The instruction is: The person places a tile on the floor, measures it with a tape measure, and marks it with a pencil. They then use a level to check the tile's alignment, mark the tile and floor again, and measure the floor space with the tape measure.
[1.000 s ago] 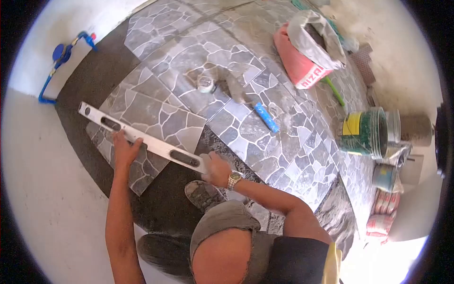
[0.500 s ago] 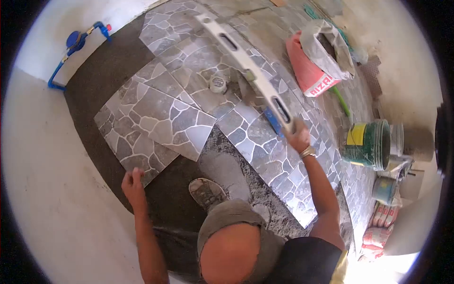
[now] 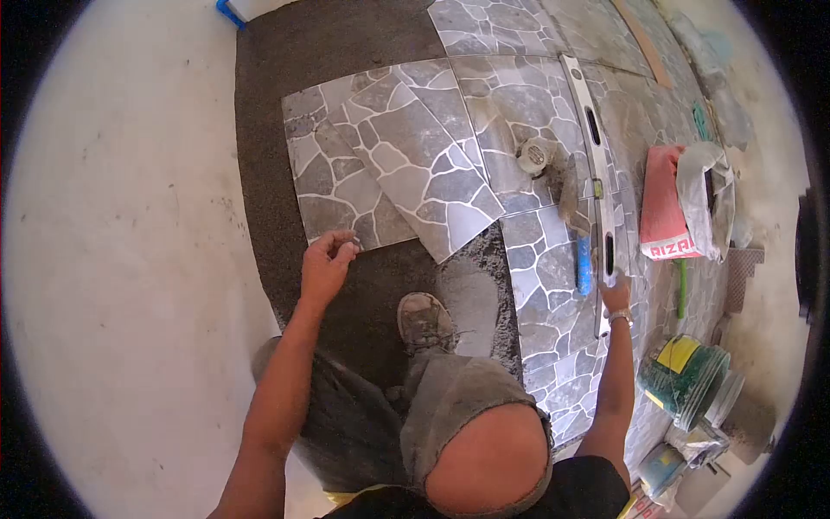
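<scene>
My right hand (image 3: 616,296) grips the lower end of a long white spirit level (image 3: 593,164), which lies along the laid stone-pattern floor tiles (image 3: 553,320). My left hand (image 3: 323,272) has thumb and fingers pinched together at the near edge of a loose stone-pattern tile (image 3: 320,199); a small grey bit shows at the fingertips, too small to name. Another stone-pattern tile (image 3: 432,173) overlaps that one at an angle. Left of the level lies a trowel with a blue handle (image 3: 584,266). Beyond it is a round whitish object (image 3: 532,157).
Dark mortar bed (image 3: 346,43) runs along the white wall (image 3: 138,216). My shoe (image 3: 425,322) stands on it, beside wet grey mortar (image 3: 471,303). To the right are a red-and-white sack (image 3: 666,203), a green stick (image 3: 682,290) and a green bucket (image 3: 679,376).
My right hand has brought the spirit level down onto the laid tiles, turning it more lengthwise. My left hand stays near the loose tile's edge. The view has swung.
</scene>
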Demonstrator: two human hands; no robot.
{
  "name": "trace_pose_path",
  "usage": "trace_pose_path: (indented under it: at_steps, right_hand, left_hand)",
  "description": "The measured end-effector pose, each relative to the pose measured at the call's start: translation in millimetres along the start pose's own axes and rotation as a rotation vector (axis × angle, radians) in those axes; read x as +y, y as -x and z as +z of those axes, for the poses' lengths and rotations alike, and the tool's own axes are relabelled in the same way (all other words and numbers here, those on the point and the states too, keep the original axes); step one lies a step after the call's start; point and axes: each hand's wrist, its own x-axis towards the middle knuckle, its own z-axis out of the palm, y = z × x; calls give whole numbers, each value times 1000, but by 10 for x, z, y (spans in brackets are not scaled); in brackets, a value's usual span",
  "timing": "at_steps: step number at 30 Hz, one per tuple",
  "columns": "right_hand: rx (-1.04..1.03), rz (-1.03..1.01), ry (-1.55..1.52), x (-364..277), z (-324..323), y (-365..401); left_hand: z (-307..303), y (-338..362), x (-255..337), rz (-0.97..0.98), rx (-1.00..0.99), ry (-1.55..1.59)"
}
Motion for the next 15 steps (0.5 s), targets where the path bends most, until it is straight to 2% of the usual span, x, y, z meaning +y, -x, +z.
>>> trace_pose_path:
  at_steps: [3,5,6,7,9,11,15]
  right_hand:
    - [185,25,-272,-979,-324,-75]
    - [-283,238,-811,-2185,-882,42]
    - [-304,-16,-869,-2121,-185,130]
    - [-561,151,-1074,-2811,-566,198]
    - [-697,271,-1265,-3426,-485,291]
    - [-746,397,-1442,-3746,-387,237]
    - [-795,559,-1558,-3981,-270,126]
  left_hand:
    - [20,-78,-29,15,-36,-29]
    - [101,-123,-40,20,-21,7]
    - [151,-146,-43,28,-14,27]
    - [191,-155,-80,17,-33,7]
    - [188,-159,-164,-10,-41,-40]
    - [177,-121,-139,13,-30,-54]
    - [124,-173,-186,29,-61,-86]
